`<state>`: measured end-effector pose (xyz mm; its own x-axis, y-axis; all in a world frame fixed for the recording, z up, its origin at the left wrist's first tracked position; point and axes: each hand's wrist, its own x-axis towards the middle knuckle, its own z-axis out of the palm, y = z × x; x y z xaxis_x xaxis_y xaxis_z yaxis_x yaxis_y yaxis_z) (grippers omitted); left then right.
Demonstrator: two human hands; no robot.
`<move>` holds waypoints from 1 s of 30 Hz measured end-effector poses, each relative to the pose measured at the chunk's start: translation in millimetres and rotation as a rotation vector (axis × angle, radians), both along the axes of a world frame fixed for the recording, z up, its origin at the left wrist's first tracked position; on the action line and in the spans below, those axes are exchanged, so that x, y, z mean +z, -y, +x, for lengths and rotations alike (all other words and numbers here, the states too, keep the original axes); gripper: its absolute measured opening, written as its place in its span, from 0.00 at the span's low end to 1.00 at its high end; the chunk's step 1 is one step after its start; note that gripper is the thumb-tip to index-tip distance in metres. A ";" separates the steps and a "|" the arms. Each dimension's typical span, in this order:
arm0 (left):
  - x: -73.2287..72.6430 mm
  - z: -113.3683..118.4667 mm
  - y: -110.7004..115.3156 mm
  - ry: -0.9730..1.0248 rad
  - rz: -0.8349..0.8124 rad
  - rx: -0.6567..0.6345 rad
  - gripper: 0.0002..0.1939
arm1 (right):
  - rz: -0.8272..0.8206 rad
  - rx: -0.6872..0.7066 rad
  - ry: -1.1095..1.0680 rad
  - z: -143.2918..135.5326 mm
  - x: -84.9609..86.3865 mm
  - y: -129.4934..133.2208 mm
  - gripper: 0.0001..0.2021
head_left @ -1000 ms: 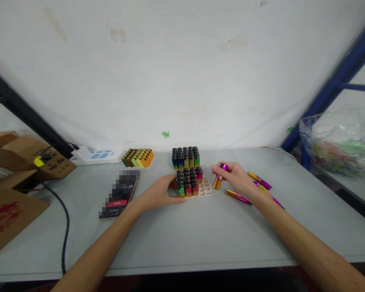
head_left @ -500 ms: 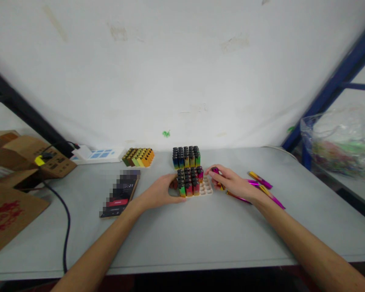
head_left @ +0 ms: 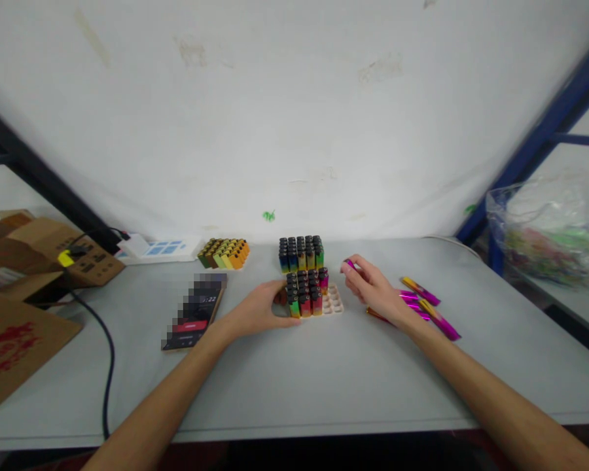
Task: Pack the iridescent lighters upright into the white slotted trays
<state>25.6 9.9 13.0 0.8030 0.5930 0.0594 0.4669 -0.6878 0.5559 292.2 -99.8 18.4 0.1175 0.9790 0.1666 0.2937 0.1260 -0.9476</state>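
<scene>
A pale tray (head_left: 332, 304) with round-edged slots stands at the middle of the table, its left part filled with upright black-topped lighters (head_left: 305, 302). Its right slots show bare. My left hand (head_left: 265, 306) wraps round the tray's left side, thumb along the front edge and fingers behind. My right hand (head_left: 370, 286), right of the tray and raised a little, pinches a purple lighter (head_left: 349, 264) at the fingertips; most of it is hidden by the fingers. Several purple and yellow lighters or wrappers (head_left: 439, 318) lie beside my right wrist.
Behind the tray stands another block of lighters (head_left: 301, 254). Further left are yellow and green lighters (head_left: 224, 254), a phone (head_left: 196, 313), a power strip (head_left: 167, 249), a black cable and cardboard boxes (head_left: 24, 333). A clear plastic bag (head_left: 550, 229) is at the right.
My right hand has risen slightly and moved a little away from the tray, and the lighter in it has turned, now showing less. My left hand stays on the tray.
</scene>
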 end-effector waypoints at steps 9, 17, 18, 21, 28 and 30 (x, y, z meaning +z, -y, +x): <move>1.3 0.4 0.8 -0.011 -0.014 -0.005 0.29 | -0.013 -0.233 0.197 1.3 -2.4 -2.2 0.25; 1.9 0.6 1.5 -0.015 -0.019 0.006 0.29 | 0.016 -0.220 0.216 1.4 -3.6 -2.0 0.22; 1.7 0.6 1.5 -0.014 -0.016 0.005 0.29 | 0.027 -0.208 0.217 0.8 -3.0 -1.6 0.22; 1.1 0.5 1.4 -0.010 -0.008 0.004 0.28 | 0.043 -0.176 0.226 -0.8 -1.5 -0.3 0.20; 2.9 1.1 1.8 -0.008 -0.017 0.006 0.27 | 0.222 -0.047 0.439 -1.8 -0.3 0.2 0.17; 3.7 1.2 2.2 -0.016 -0.008 0.007 0.27 | 0.209 -0.061 0.520 -3.0 1.8 1.7 0.19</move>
<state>26.8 7.7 16.7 0.7999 0.5987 0.0419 0.4803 -0.6804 0.5535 289.2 -101.5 20.2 0.0230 0.9129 0.4076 0.7280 0.2641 -0.6327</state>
